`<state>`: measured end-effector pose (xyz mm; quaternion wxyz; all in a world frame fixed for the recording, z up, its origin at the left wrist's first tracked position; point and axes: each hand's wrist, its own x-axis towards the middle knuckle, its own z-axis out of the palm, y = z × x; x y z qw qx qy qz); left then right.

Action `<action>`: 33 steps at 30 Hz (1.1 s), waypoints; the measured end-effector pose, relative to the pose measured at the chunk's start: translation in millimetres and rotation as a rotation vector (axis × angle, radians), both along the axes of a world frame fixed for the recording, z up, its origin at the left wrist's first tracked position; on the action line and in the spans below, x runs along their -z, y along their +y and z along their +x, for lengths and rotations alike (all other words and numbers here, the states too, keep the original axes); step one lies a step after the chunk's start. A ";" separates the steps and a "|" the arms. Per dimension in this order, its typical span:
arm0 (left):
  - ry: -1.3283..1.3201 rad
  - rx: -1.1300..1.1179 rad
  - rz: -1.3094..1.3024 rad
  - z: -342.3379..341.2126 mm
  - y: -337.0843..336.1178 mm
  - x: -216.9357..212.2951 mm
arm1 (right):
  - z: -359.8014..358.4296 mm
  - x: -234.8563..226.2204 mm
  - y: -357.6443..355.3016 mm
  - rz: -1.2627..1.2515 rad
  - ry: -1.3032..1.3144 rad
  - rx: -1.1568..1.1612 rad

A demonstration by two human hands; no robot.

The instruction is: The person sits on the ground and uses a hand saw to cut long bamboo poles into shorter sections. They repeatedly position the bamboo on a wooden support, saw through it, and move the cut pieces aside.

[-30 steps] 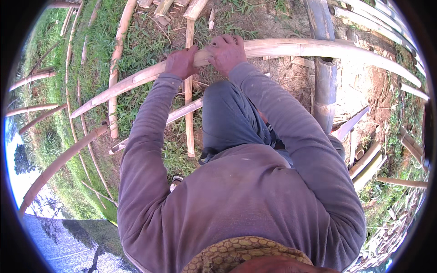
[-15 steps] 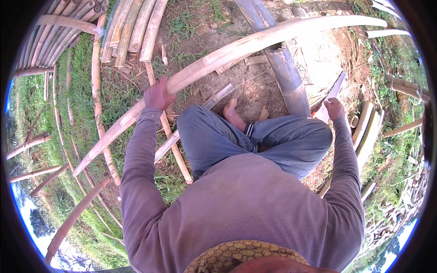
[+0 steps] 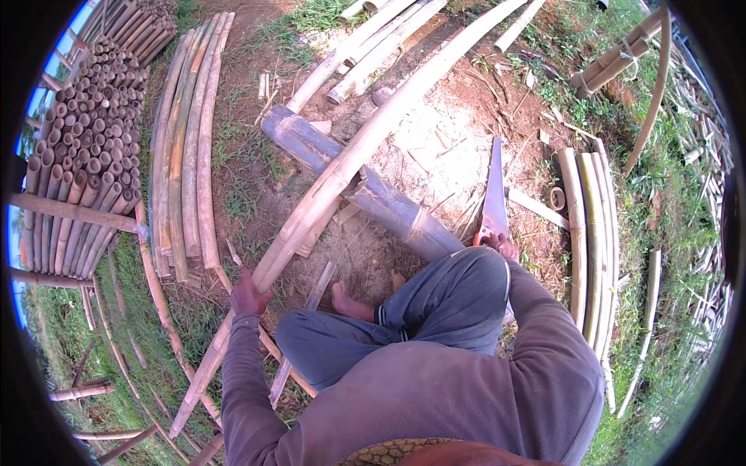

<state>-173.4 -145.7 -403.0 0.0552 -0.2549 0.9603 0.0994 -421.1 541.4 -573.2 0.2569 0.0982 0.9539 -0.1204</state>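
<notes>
I sit on bare ground with one knee raised and a bare foot (image 3: pixel 351 304) out in front. My left hand (image 3: pixel 250 295) grips a long pale bamboo pole (image 3: pixel 365 144) that runs from lower left up to the top right. The pole rests across a thick grey-blue bamboo log (image 3: pixel 388 203). My right hand (image 3: pixel 499 245) is closed on the handle of a hand saw (image 3: pixel 494 194), whose blade lies flat on the dirt pointing away from me.
A stack of bamboo ends (image 3: pixel 85 147) fills the far left, with split bamboo strips (image 3: pixel 186 147) beside it. More split strips (image 3: pixel 590 233) lie at the right. Poles (image 3: pixel 365 54) lie at the top. Grass surrounds the dirt patch.
My view has swung left and up, showing the bamboo stack. My right hand reached out to the saw and now holds its handle. My left hand stays on the long pole.
</notes>
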 end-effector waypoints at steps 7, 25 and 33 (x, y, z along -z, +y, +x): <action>-0.068 -0.048 -0.002 -3.5 2.3 3.1 | -21.5 2.9 2.7 -0.163 -0.223 -0.524; 0.315 0.081 -0.254 41.7 8.1 22.0 | -54.3 -57.5 -53.8 -0.014 0.012 -0.639; 0.213 0.215 -0.123 47.8 10.5 -27.1 | -52.9 -100.8 -53.0 0.089 0.275 -0.481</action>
